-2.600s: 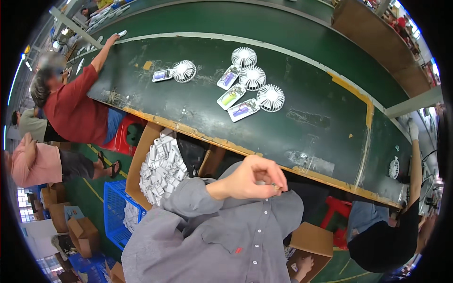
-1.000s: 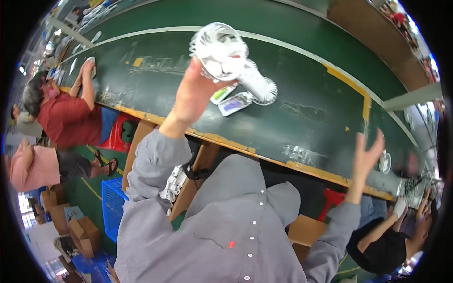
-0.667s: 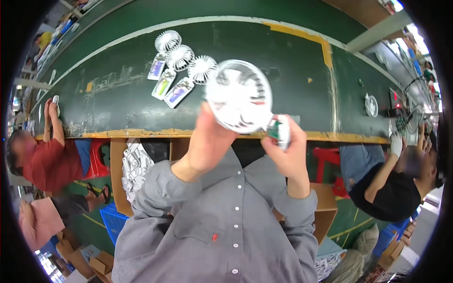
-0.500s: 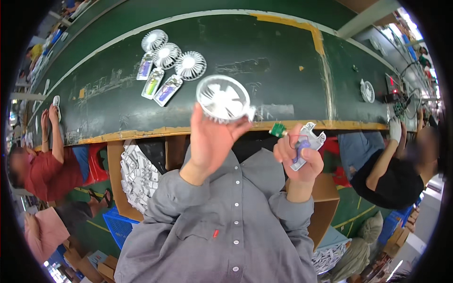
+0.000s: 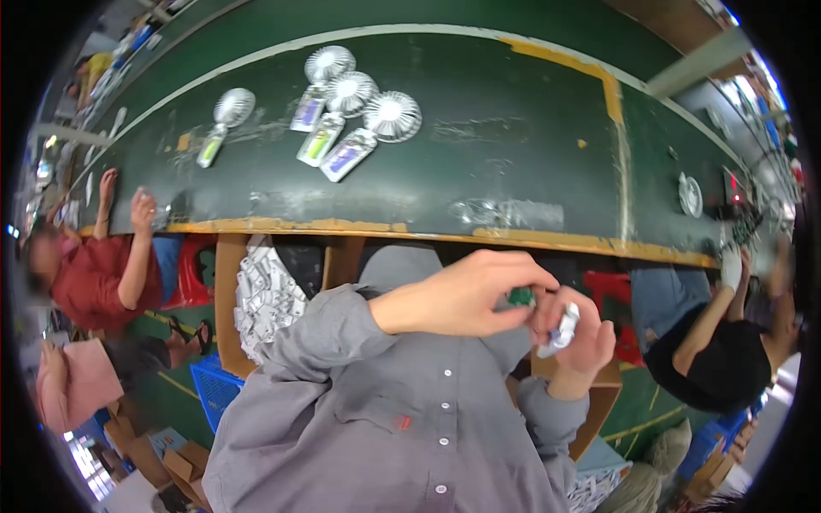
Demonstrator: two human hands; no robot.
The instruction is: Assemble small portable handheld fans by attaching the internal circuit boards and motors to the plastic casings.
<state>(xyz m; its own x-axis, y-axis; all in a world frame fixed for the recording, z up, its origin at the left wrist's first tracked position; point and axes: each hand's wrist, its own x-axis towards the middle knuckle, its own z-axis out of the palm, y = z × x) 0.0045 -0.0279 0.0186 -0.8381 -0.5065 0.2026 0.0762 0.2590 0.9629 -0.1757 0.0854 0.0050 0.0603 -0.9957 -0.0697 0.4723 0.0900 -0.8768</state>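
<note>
Since you lowered both hands mid-frame, left hand (image 5: 462, 295) pinches green part (image 5: 520, 297), right hand (image 5: 575, 329) grips crumpled wrapper (image 5: 560, 329); steady it.

A long dark-green surface (image 5: 513, 145) curves across the upper picture, with a worn yellow edge along its near side. On it lie four small white fans: three (image 5: 351, 94) packed close together, their coloured handles pointing down-left, and a fourth fan (image 5: 224, 120) apart to their left. A clear wrapper (image 5: 505, 212) lies near the yellow edge. Below the surface a cardboard box (image 5: 229, 282) holds a heap of white packets (image 5: 267, 295), with a blue crate (image 5: 218, 393) beneath. A person in red (image 5: 94, 274) sits at the left, reaching onto the surface; a person in black (image 5: 727, 350) sits at the right
</note>
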